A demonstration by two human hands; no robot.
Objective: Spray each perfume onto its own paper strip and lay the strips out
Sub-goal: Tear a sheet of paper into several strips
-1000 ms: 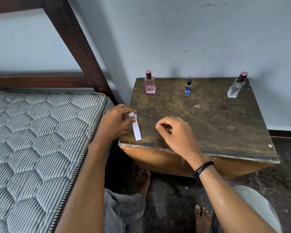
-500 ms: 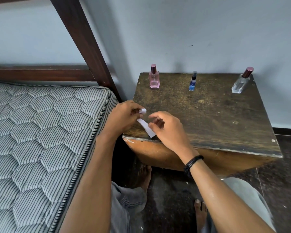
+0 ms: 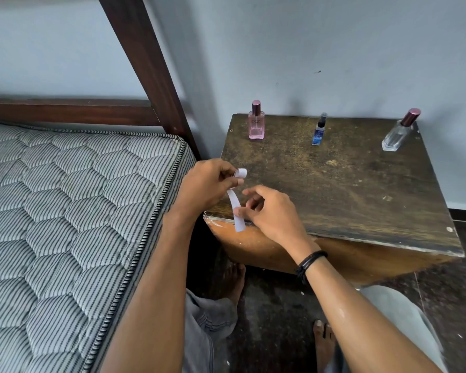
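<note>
A white paper strip (image 3: 234, 204) hangs over the near left corner of the worn wooden table (image 3: 334, 189). My left hand (image 3: 207, 184) pinches its upper end, which curls over my fingers. My right hand (image 3: 269, 211) pinches the strip lower down, at the table's front edge. Along the back of the table stand three bottles: a pink perfume bottle (image 3: 256, 122) at the left, a small blue spray bottle (image 3: 319, 130) in the middle, and a clear perfume bottle (image 3: 398, 131) with a dark red cap at the right.
A striped quilted mattress (image 3: 65, 224) lies close to the table's left side, with a dark wooden bed frame post (image 3: 145, 63) behind it. A pale wall stands behind the table. My bare feet and knees are on the dark floor (image 3: 275, 319) below.
My right hand has moved left and taken hold of the strip that my left hand was holding alone. The strip now hangs over the table's front edge.
</note>
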